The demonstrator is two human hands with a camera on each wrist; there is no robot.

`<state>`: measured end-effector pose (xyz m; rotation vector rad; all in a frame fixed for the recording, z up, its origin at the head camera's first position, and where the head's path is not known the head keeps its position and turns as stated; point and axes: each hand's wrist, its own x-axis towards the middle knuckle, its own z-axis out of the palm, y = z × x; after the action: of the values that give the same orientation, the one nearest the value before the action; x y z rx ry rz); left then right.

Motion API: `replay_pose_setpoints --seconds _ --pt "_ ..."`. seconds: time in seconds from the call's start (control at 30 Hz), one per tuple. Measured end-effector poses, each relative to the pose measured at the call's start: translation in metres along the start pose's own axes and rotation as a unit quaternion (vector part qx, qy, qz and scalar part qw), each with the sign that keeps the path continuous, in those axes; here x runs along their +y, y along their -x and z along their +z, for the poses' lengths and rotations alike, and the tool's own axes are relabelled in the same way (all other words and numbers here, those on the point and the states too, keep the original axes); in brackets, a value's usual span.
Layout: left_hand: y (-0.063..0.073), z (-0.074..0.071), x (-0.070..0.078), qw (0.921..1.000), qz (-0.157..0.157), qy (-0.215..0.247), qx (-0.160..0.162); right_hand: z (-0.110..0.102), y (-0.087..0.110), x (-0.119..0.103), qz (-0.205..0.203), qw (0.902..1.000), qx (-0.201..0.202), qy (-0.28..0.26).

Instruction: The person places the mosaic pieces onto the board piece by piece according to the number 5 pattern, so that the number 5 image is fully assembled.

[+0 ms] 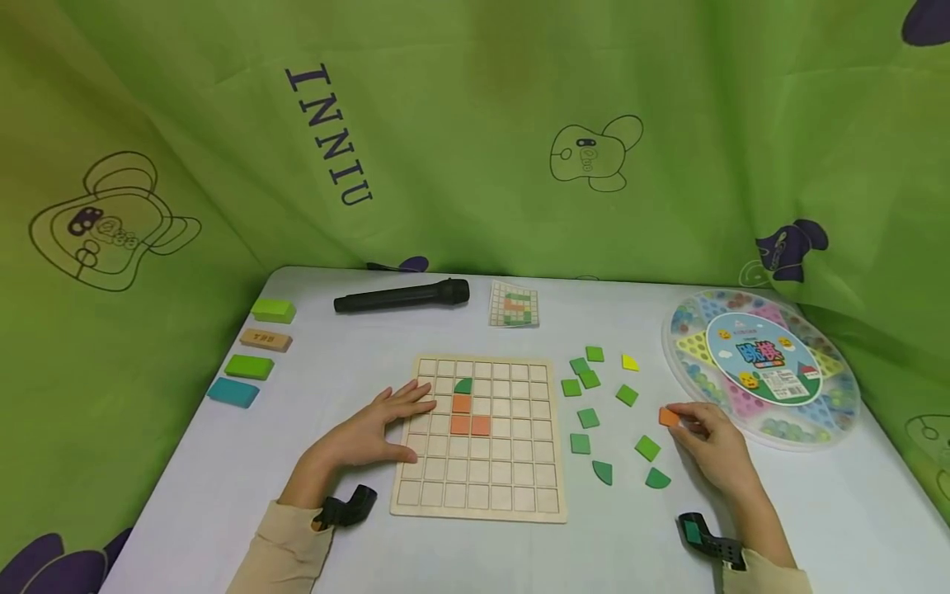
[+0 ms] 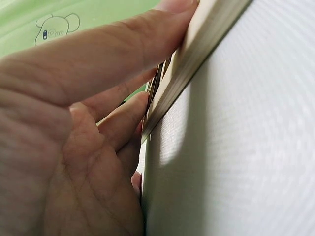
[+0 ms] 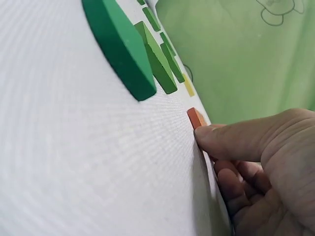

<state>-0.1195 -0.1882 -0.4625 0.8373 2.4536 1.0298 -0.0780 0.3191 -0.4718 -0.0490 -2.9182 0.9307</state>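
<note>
A wooden grid board (image 1: 512, 478) lies flat before me, with three orange square tiles (image 1: 461, 403) and one green quarter-circle tile (image 1: 463, 386) set in its cells. My left hand (image 1: 364, 433) rests on the board's left edge, thumb and fingers spread; in the left wrist view the thumb touches the wooden rim (image 2: 182, 69). To the right of the loose tiles, my right hand (image 1: 716, 450) pinches an orange square tile (image 1: 669, 417) between thumb and fingers. The right wrist view shows that tile (image 3: 195, 118) at the thumb tip, close over the white table.
Several green square tiles (image 1: 648, 448), two green quarter-circles (image 1: 657, 478) and a yellow tile (image 1: 629, 362) lie between board and right hand. A round game box (image 1: 683, 330) stands at right. Behind are a pattern card (image 1: 514, 304) and black microphone (image 1: 401, 298); blocks (image 1: 249, 366) line the left.
</note>
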Motion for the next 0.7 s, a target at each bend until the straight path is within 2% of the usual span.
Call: replay_pose_setpoints --seconds 0.1,0.27,0.47,0.6,0.7 --pt "-0.001 0.001 0.0 1.0 0.005 -0.003 -0.004 -0.001 0.002 -0.004 0.003 0.9999 0.006 -0.009" --pt "-0.004 0.002 0.001 0.9999 0.009 -0.003 -0.008 0.002 0.005 -0.021 -0.031 0.9978 0.015 -0.057" --pt "-0.003 0.002 0.0 0.9999 0.008 -0.001 -0.007 0.016 0.007 -0.063 -0.09 0.9917 -0.001 -0.092" --pt "0.0 0.001 0.0 0.9999 0.008 -0.003 -0.005 0.032 0.008 -0.093 -0.131 0.9838 -0.018 -0.12" --pt "0.002 -0.001 -0.001 1.0 0.006 -0.006 -0.003 0.048 0.009 -0.113 -0.145 0.9785 -0.039 -0.141"
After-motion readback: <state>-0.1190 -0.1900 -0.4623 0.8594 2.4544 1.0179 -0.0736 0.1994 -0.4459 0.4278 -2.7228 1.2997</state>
